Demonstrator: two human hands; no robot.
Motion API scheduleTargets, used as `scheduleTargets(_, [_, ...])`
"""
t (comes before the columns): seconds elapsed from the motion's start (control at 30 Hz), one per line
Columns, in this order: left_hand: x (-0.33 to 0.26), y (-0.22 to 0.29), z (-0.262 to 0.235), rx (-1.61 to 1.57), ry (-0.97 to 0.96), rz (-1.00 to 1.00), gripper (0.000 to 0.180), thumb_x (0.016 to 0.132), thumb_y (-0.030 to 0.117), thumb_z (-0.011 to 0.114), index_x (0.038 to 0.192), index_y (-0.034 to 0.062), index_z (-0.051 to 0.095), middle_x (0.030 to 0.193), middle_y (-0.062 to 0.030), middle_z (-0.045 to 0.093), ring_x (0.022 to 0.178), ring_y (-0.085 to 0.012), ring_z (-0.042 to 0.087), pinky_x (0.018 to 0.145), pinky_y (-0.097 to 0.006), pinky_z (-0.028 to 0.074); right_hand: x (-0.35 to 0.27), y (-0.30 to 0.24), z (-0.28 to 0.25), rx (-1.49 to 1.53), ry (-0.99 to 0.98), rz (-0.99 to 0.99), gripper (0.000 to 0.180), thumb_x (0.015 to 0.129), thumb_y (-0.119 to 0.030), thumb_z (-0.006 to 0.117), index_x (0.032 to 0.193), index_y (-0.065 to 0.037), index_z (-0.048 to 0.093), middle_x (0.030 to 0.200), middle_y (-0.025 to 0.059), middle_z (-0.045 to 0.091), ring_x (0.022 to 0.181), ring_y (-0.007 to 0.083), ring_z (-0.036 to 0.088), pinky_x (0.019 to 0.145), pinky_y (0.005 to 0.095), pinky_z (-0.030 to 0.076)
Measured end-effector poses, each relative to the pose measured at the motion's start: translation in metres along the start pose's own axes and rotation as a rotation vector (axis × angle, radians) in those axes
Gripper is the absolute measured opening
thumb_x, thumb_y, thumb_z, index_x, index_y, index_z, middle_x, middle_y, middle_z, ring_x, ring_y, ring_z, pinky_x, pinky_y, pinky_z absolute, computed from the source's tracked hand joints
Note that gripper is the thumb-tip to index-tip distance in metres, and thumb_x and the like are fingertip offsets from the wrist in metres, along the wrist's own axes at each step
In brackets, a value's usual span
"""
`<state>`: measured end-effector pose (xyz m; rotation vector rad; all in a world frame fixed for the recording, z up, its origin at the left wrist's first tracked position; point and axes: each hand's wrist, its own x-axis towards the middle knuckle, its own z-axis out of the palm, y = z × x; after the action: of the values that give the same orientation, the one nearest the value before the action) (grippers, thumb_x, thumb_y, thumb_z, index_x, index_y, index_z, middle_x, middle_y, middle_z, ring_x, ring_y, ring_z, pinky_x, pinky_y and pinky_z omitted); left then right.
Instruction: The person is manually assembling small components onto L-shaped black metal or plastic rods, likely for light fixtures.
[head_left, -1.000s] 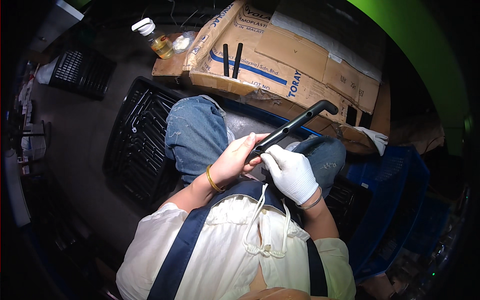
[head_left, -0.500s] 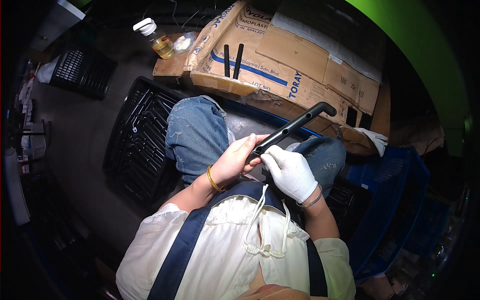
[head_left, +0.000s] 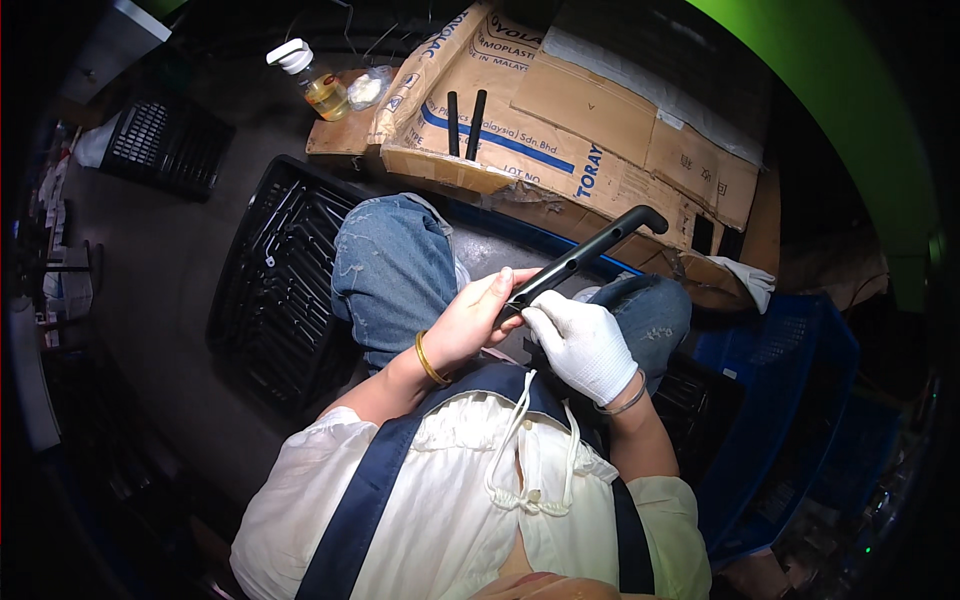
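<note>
A long black tube [head_left: 590, 250] with a bent far end and several round holes along its side lies slanted across my lap. My bare left hand [head_left: 472, 318] is closed around its near end, thumb on top. In a white knitted glove, my right hand [head_left: 583, 345] pinches at the same near end from the right. Whether a small part sits between the gloved fingertips is hidden. Beyond the tube, two short black tubes [head_left: 476, 122] rest on a cardboard-covered surface [head_left: 540, 120].
To my left stands a black crate [head_left: 240, 270] filled with dark parts. A bottle of yellow liquid [head_left: 325, 95] and a clear bag [head_left: 368, 88] are at the back left. Blue bins [head_left: 770, 350] are at my right, near a loose white glove [head_left: 750, 280]. Another black crate [head_left: 165, 140] stands far left.
The bent end of the black tube has shifted very slightly to the left. Both hands keep their places on it.
</note>
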<state>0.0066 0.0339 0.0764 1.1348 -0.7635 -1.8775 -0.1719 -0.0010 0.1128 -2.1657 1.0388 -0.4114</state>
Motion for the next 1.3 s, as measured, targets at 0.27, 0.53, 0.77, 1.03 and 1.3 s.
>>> scheduleTargets(0.27, [0.001, -0.001, 0.001, -0.056, -0.029, -0.048, 0.053, 0.106, 0.043, 0.03, 0.136, 0.0046, 0.052, 0.072, 0.0041, 0.05, 0.055, -0.0007, 0.036, 0.046, -0.016, 0.028, 0.001, 0.009, -0.005, -0.02, -0.098, 0.02, 0.016, 0.094, -0.023, 0.056, 0.087, -0.01, 0.063, 0.074, 0.014, 0.065, 0.067, 0.0349, 0.065, 0.059, 0.0447, 0.052])
scheduleTargets(0.53, [0.004, -0.003, -0.003, -0.064, -0.066, -0.046, 0.052, 0.107, 0.042, 0.03, 0.134, 0.0043, 0.052, 0.073, 0.0041, 0.05, 0.054, -0.0007, 0.034, 0.046, -0.016, 0.026, 0.002, 0.009, -0.008, -0.016, -0.182, 0.02, 0.016, 0.094, -0.024, 0.056, 0.091, -0.01, 0.064, 0.077, 0.0161, 0.066, 0.07, 0.0366, 0.065, 0.06, 0.0449, 0.052])
scheduleTargets(0.77, [-0.013, -0.002, -0.012, -0.241, -0.141, -0.055, 0.049, 0.105, 0.039, 0.04, 0.14, 0.0053, 0.04, 0.07, 0.0035, 0.041, 0.054, -0.0021, 0.031, 0.047, -0.016, 0.025, 0.006, 0.052, -0.023, 0.491, 0.813, 0.313, 0.016, 0.094, -0.008, 0.058, 0.108, 0.0, 0.061, 0.099, 0.004, 0.062, 0.093, 0.0136, 0.059, 0.084, 0.0291, 0.048])
scheduleTargets(1.03, [-0.01, -0.034, -0.046, -0.277, -0.545, -0.234, 0.046, 0.103, 0.037, 0.044, 0.136, 0.0056, 0.04, 0.072, -0.0015, 0.048, 0.062, -0.0107, 0.049, 0.057, -0.024, 0.042, 0.006, 0.046, -0.019, 0.996, 0.571, 0.431, 0.016, 0.097, -0.013, 0.055, 0.109, -0.004, 0.06, 0.071, -0.0046, 0.051, 0.055, 0.0007, 0.042, 0.047, 0.0163, 0.033])
scheduleTargets(1.3, [0.007, -0.005, -0.029, 0.172, -0.168, 0.04, 0.032, 0.103, 0.021, 0.047, 0.131, 0.0081, 0.04, 0.09, -0.0035, 0.048, 0.055, -0.0055, 0.046, 0.046, -0.019, 0.041, 0.008, 0.002, 0.034, 1.042, 0.278, 0.445, 0.027, 0.1, -0.013, 0.05, 0.124, -0.004, 0.056, 0.083, -0.0008, 0.054, 0.065, 0.0038, 0.045, 0.058, 0.0207, 0.04])
